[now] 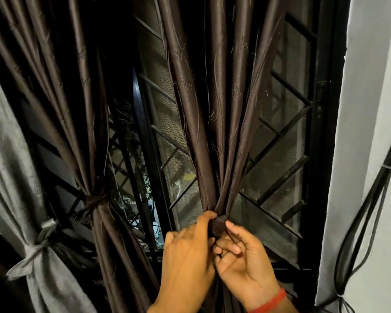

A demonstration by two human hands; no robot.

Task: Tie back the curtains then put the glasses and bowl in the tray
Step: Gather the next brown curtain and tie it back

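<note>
the brown curtain (215, 123) on the right hangs with its long axis running top to bottom, its folds drawn in to a narrow waist low in the view, and that waist is where both hands meet. the tie-back band (217, 225) wraps the bunched cloth crosswise – at right angles to the hanging folds – so the coming move, as i judge it, turns on pulling or tucking sideways across the curtain, not along it.

the left hand (187, 251) comes up from below with its thumb and fingers curled against the left side of the band; the grip here looks closed on the band and the cloth behind it. the right hand (242, 254), a red wrist band (269, 304) below it, has its fingers curled in – pinching the band's right edge and what may be a loose end, though the fingers hide that part. both hands lie equally near, one on either side of the knot.

to the left, a second brown curtain (77, 109) is already cinched by its own tie (95, 201), and a grey curtain (14, 177) beside it is knotted too. so the curtain step seems nearly finished. the glasses, bowl and tray are not in view. behind the cloth stands the window grille (287, 141); black cables (370, 211) run down the white wall at right.
</note>
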